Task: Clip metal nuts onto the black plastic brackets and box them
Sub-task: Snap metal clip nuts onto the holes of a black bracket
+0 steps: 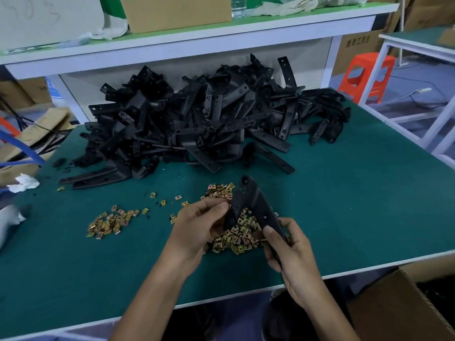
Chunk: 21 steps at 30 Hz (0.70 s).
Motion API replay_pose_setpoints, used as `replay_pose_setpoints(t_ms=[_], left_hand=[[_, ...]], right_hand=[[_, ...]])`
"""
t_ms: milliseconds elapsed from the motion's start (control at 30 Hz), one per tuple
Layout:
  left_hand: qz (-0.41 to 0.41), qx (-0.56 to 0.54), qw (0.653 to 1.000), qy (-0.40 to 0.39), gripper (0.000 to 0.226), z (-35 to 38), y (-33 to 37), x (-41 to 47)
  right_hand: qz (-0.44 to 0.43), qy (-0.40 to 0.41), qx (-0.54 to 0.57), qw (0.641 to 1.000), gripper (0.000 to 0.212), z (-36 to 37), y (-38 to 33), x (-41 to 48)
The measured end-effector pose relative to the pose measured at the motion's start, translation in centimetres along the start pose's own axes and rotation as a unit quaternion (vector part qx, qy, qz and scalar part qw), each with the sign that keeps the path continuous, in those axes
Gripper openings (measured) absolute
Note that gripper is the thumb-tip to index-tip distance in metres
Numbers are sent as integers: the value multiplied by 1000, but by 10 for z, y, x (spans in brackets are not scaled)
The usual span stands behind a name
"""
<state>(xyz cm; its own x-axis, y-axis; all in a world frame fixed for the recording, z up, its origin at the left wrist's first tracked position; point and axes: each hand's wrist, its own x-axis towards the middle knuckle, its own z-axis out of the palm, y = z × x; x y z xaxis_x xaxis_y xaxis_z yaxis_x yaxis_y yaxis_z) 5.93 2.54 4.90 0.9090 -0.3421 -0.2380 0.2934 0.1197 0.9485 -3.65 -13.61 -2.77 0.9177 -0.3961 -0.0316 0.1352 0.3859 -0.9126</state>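
My right hand (293,252) grips the lower arm of a black plastic bracket (251,200), held above the table with its upper end pointing away from me. My left hand (197,225) pinches a small metal nut against the bracket's left edge; the nut itself is mostly hidden by my fingertips. Beneath both hands lies a heap of brass-coloured metal nuts (236,239). A second, smaller heap of nuts (108,222) lies to the left. A big pile of black brackets (204,119) fills the back of the green table (357,193).
An open cardboard box (403,308) stands below the table's front right corner. A white shelf (197,43) with a cardboard box and rags runs above the pile. An orange stool (366,75) stands at the right; crumpled white tissue (23,183) sits at the left edge.
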Motion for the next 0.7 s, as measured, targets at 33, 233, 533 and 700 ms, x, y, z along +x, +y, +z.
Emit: replay_pose_setpoints(t_ms=[33,233,533,700], left_hand=[[0,10,1000,4,12,0,-1,0],[15,124,992,-3,8,-4,-1,1],[61,264,962,-32,34,-13,-3,45],[162,608,773,75,29,-21,-8,111]], right_hand=[[0,-3,-4,1000,17,-1,2,1],[-29,8,-111,993,21,0,7,3],[-35,55,-129,990,28,6,14,6],[-17,30,-106,994,29,4,8,5]])
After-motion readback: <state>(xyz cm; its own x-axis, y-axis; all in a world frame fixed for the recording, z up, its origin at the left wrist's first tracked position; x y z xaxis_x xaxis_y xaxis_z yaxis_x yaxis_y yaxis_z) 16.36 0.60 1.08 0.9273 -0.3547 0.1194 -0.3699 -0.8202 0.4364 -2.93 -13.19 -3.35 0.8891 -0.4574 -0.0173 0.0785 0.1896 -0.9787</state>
